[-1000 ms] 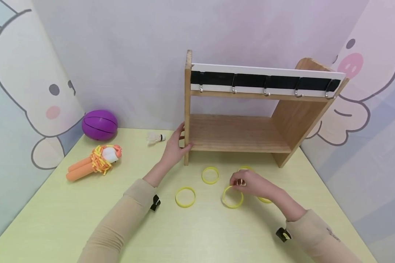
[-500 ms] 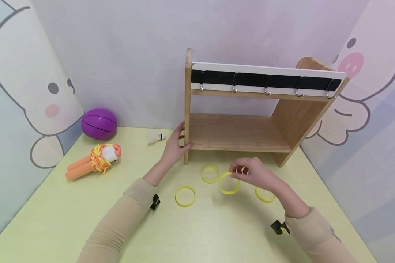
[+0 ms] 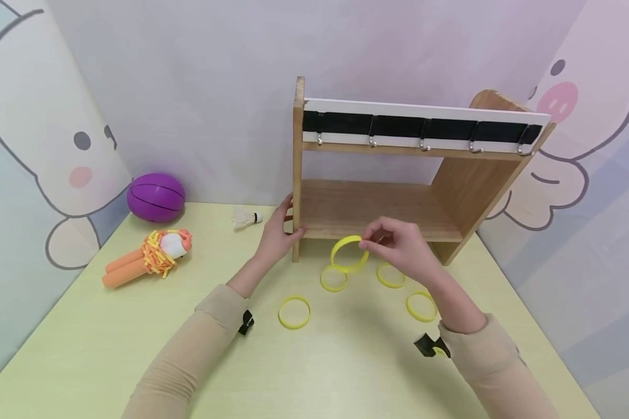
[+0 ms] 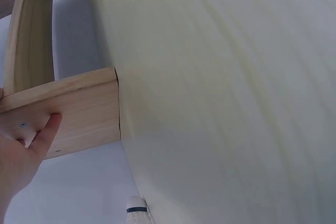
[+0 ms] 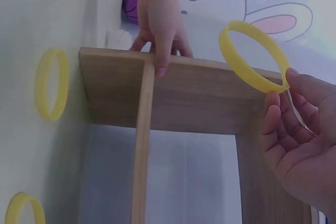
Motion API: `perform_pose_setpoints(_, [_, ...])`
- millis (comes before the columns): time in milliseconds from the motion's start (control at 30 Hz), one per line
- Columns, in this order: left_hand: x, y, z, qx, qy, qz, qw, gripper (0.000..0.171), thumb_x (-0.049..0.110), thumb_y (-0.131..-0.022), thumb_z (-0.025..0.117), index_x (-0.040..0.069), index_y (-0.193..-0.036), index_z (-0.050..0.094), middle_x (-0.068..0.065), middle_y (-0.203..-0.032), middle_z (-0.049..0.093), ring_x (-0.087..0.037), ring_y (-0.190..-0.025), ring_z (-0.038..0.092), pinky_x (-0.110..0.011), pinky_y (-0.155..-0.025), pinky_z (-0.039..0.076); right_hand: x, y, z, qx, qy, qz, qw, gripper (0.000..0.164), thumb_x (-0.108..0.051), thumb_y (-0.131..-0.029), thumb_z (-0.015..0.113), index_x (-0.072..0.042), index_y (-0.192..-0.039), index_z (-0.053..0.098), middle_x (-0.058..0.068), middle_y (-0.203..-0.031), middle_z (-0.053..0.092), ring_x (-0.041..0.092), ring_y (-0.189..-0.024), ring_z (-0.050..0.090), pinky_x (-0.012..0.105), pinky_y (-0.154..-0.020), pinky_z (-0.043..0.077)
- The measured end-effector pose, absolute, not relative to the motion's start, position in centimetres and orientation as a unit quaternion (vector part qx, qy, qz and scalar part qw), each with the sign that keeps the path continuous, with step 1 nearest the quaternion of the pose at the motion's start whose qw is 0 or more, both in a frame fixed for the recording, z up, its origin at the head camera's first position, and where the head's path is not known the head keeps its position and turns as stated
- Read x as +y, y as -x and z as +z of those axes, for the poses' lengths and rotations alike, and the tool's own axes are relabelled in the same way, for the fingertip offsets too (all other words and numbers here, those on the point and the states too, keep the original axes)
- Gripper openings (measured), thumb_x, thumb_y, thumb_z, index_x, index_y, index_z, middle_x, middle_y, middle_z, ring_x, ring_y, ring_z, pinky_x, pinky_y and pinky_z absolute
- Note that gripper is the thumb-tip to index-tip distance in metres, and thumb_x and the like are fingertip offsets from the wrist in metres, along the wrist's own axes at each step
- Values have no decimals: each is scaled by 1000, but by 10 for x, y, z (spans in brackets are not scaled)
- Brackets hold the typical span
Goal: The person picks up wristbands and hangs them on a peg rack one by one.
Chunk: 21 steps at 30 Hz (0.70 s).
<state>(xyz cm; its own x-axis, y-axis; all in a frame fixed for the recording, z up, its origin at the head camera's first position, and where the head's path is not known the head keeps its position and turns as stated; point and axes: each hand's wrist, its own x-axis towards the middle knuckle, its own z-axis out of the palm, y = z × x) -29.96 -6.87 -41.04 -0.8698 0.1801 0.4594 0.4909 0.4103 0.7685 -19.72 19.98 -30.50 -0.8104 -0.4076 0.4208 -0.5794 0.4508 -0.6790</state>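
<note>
My right hand (image 3: 406,247) pinches a thin yellow ring (image 3: 340,267) by its edge between thumb and fingers. The ring is raised off the table, in front of the lower board of a wooden rack (image 3: 377,209). In the right wrist view the held ring (image 5: 247,74) is tilted, and a thin whitish strand runs from it into the palm. My left hand (image 3: 276,237) grips the rack's left side panel (image 4: 79,114), thumb at the front and fingers on the outer face. Several more yellow rings, one of them left of centre (image 3: 294,327), lie flat on the table.
Small metal hooks (image 3: 423,145) line the rack's white and black top rail (image 3: 398,128). A shuttlecock (image 3: 246,219), a purple ball (image 3: 156,198) and an orange foam figure (image 3: 147,259) lie on the left of the table (image 3: 314,372). Printed walls stand around it.
My right hand has lifted a yellow ring from the table and carried it up and slightly left toward the rack. The left hand keeps its grip on the side panel.
</note>
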Motion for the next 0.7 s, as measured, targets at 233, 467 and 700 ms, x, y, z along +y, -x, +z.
perform_pose_setpoints(233, [-69, 300, -411, -826, 200, -505, 152, 82, 17, -86, 68, 23, -151, 19, -10, -145, 38, -33, -113, 55, -32, -68, 60, 189, 198, -281, -805, -264, 520, 110, 12, -7, -84, 70, -1, -92, 63, 6, -84, 62, 17, -64, 59, 24, -55, 55])
perform_pose_setpoints(467, [-68, 300, -410, -823, 201, -509, 152, 84, 13, -84, 69, 21, -151, 20, -12, -145, 39, -34, -112, 55, -31, -69, 60, 174, 203, -261, -755, -245, 590, 149, 13, -8, -84, 71, 0, -90, 62, 5, -85, 63, 23, -65, 59, 25, -57, 56])
perform_pose_setpoints(700, [-68, 299, -409, -827, 195, -506, 148, 83, 16, -85, 69, 20, -151, 19, -12, -145, 39, -33, -114, 55, -32, -70, 60, 160, 215, -242, -666, -231, 692, 157, 14, -10, -83, 71, -3, -91, 61, 9, -87, 62, 16, -70, 64, 24, -67, 59])
